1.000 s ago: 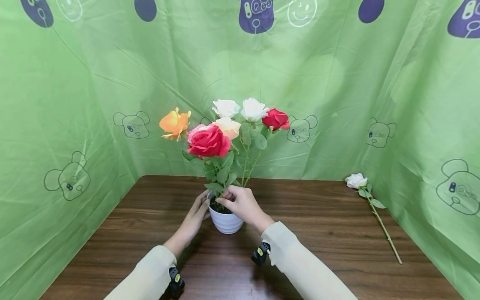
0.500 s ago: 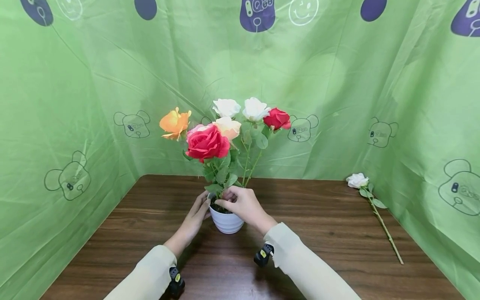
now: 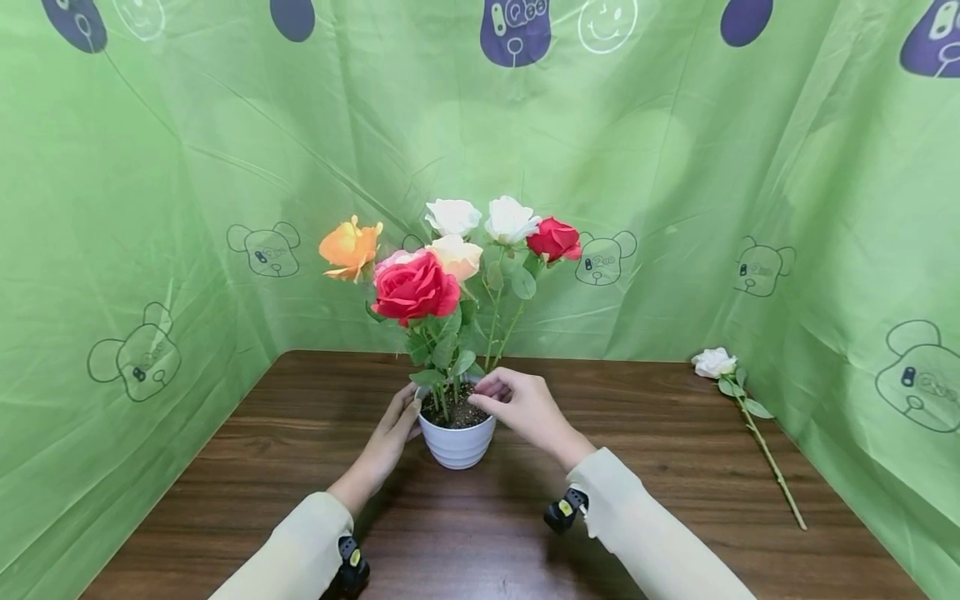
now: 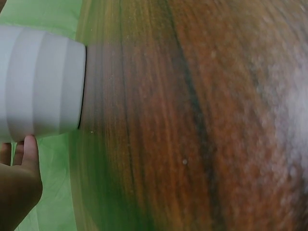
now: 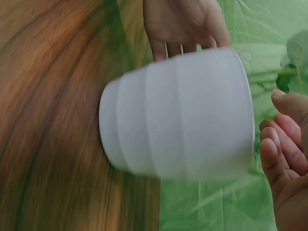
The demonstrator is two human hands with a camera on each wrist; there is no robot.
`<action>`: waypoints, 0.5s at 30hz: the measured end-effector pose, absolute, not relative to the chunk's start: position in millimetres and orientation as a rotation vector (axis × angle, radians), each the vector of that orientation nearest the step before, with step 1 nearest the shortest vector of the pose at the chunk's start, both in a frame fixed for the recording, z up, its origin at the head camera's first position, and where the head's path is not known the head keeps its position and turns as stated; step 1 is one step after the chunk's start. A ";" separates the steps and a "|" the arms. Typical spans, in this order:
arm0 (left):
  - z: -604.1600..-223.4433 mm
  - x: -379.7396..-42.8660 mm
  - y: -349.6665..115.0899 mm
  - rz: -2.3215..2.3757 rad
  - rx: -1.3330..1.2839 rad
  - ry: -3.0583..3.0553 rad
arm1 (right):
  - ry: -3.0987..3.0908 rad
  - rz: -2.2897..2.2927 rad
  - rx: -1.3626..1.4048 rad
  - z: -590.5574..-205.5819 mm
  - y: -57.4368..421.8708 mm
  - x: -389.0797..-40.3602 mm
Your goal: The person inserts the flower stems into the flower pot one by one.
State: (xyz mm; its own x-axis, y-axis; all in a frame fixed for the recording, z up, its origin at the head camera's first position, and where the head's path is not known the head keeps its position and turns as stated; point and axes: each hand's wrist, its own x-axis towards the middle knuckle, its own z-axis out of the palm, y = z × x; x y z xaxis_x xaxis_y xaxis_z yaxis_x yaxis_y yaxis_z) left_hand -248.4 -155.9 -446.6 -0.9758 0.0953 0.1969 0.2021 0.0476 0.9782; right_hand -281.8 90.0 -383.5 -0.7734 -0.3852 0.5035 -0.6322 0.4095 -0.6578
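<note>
A white ribbed flower pot stands upright mid-table, dark soil inside. My left hand rests against the pot's left side, thumb near the rim and fingers reaching behind; the right wrist view shows these fingers fairly straight along the wall. My right hand is at the right rim, thumb and fingers loosely bent with a gap and nothing between them. Several artificial roses stand in the pot: a large red rose in front, an orange rose left, white roses behind, another red rose right.
A white rose with a long stem lies at the table's right side. The brown wooden table is enclosed at back and sides by a green printed cloth.
My right hand has let go of a stem and moved right, out to the pot's rim, uncovering the soil and stems. The front red rose shifted slightly left; my left hand stayed in place.
</note>
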 end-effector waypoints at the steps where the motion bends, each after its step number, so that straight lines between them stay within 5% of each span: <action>1: -446.5 -248.0 -155.8 -2.092 -0.317 -2.216 | -2.394 1.291 0.874 -383.6 96.2 -282.3; 15: -447.6 -248.2 -156.6 -2.096 -0.331 -2.212 | -2.467 1.085 0.598 -406.2 208.9 -295.8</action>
